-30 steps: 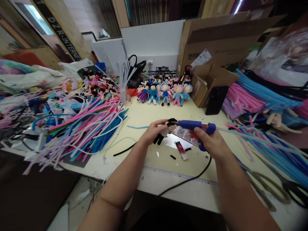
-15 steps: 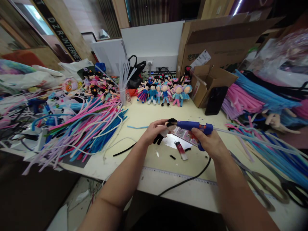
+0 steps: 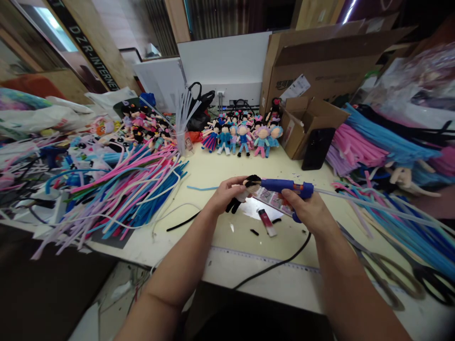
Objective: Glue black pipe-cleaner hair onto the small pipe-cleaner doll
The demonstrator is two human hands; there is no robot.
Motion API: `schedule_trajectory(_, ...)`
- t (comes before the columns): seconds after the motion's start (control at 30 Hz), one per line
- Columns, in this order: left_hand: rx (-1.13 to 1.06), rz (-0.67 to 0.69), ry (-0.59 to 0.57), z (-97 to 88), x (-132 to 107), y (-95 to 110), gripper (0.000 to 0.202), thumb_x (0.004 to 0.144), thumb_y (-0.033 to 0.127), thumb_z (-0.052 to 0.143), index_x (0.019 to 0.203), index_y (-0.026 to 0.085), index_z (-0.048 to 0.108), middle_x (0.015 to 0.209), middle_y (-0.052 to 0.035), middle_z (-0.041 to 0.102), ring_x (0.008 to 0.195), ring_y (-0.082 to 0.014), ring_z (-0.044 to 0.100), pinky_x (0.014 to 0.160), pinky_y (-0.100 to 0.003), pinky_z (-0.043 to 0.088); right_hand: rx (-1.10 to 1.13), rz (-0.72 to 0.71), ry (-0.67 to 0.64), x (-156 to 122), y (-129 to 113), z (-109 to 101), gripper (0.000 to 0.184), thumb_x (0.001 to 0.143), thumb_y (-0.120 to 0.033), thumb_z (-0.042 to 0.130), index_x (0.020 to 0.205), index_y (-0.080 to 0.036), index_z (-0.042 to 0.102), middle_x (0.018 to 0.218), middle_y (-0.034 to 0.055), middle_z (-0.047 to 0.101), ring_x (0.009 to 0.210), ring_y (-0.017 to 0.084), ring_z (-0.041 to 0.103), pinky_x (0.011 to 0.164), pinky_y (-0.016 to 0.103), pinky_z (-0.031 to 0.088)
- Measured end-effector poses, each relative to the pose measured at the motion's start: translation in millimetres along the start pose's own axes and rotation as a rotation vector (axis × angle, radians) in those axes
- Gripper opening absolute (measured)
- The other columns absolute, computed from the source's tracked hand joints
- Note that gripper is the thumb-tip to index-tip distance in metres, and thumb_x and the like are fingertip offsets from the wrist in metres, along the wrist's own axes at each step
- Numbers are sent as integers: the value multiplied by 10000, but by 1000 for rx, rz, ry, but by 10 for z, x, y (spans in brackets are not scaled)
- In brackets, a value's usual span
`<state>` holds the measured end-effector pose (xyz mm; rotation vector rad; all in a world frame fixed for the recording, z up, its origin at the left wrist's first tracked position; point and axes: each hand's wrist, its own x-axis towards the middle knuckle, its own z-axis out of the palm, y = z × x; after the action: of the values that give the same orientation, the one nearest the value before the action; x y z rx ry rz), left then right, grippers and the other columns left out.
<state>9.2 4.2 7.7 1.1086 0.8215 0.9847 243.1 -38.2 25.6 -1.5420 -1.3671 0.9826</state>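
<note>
My left hand [image 3: 223, 193] is closed round a small doll [image 3: 241, 193] with black hair and black legs, held above the pale table [image 3: 213, 170]. My right hand [image 3: 309, 210] grips a blue hot glue gun [image 3: 287, 186], its nozzle touching the doll's head. A clear glue stick [image 3: 355, 201] sticks out of the gun's back to the right. The gun's black cord [image 3: 277, 265] runs down over the table's front edge.
Heaps of pink, blue and white pipe cleaners [image 3: 135, 189] lie at left, and more [image 3: 384, 147] at right. Finished dolls [image 3: 245, 135] stand at the back. Cardboard boxes [image 3: 309, 123], a black phone [image 3: 314, 148], scissors [image 3: 394, 279], a lighter [image 3: 266, 222] and a ruler [image 3: 256, 258] are nearby.
Almost nothing has moved; the view has drifted slightly, and both hands keep the glue gun's nozzle at the doll's head.
</note>
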Motion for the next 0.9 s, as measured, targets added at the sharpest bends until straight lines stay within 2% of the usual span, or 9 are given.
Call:
schedule_trajectory(0.27,-10,-15,15,6,4,16,533,674,329,710,1155,111,639,867,-104,722,699,-184,666,590,-263,488,11,3,18,-2,-23,5,406,716,-581,660,765,-181,708,634,33,677,571,169,584,485,268,439)
schedule_trajectory(0.43,-15,-29,28,21,-2,42,559,654,318,706,1161,94,629,864,-113,724,696,-193,666,569,-263,481,35,-44,14,-4,-53,-2,407,720,-564,668,843,-181,726,758,47,717,645,177,615,563,280,476)
schedule_trajectory(0.63,-39,-15,32,28,1,46,504,643,294,711,1108,108,652,860,-105,729,701,-194,671,597,-268,482,46,-54,25,5,-61,-4,399,723,-562,671,820,-179,728,746,54,722,635,179,617,582,290,482)
schedule_trajectory(0.9,-17,-4,32,11,4,27,514,664,315,711,1134,116,654,890,-108,725,723,-198,677,588,-263,480,39,-30,54,6,-54,-8,406,698,-586,678,754,-186,711,709,54,709,614,182,605,576,309,480)
